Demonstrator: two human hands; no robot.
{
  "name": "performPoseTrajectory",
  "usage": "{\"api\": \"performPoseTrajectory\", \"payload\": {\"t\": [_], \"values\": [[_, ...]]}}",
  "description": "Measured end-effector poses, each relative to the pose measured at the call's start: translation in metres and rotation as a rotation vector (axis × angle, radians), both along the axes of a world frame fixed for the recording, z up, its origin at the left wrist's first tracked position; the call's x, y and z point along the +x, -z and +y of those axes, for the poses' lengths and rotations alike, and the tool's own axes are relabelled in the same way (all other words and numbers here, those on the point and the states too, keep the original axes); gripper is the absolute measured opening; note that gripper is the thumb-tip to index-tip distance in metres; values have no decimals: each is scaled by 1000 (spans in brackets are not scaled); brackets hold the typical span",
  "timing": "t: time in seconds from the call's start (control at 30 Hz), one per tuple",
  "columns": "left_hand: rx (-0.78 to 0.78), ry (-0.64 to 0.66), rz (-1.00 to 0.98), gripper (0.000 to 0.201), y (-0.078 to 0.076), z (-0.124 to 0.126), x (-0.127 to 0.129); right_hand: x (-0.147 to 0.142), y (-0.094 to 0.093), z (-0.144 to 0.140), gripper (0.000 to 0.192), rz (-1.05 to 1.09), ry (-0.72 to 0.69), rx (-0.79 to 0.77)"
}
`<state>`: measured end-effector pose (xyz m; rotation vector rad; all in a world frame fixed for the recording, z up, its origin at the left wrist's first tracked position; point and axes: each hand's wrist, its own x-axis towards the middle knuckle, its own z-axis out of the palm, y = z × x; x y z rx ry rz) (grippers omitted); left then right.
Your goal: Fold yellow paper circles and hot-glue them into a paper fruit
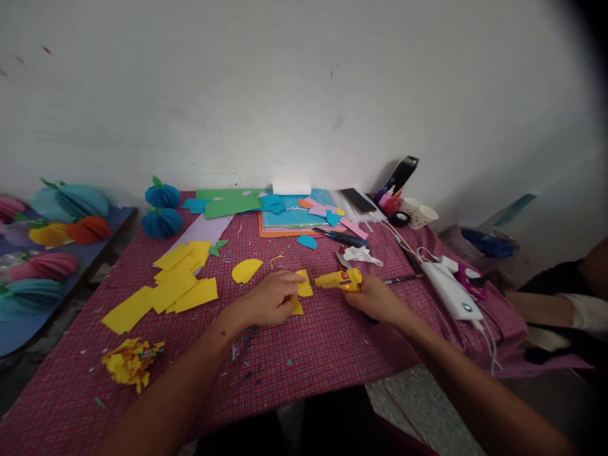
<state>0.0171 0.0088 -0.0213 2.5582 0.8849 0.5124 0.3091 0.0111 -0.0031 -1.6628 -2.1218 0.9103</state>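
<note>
My right hand point(371, 296) is wrapped round the handle of a yellow hot glue gun point(338, 279), whose nozzle points left. My left hand point(274, 297) has its fingers curled on a folded piece of yellow paper point(305, 286), just left of the nozzle. The fingers cover part of this paper, and its lower corner shows below them. Beyond my left hand lies a stack of rounded yellow paper cutouts point(247, 270). Further left are several yellow paper rectangles point(175, 288) in a loose pile.
Crumpled yellow paper point(133, 362) lies front left on the checked tablecloth point(304, 373). Blue paper pumpkins point(162, 221) stand at the back left. A utility knife point(344, 237), paper cups point(424, 216), a black flask point(403, 172) and a white power bank point(451, 290) sit right. Another person's arm point(541, 308) is far right.
</note>
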Motion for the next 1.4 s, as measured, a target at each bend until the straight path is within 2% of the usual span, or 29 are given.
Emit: {"api": "performPoseTrajectory", "payload": {"t": [0.57,1.07,1.27,1.4], "values": [[6,-2,-1,18,3,0,0,1,2,0,21,4,17,-22],[5,-9,4,18,3,1,0,0,-5,-3,17,18,38,-66],[-18,-10,5,16,3,1,0,14,-11,-15,6,220,99,-215],[-32,-19,-5,14,2,0,-1,30,-16,-22,18,428,142,-258]]}}
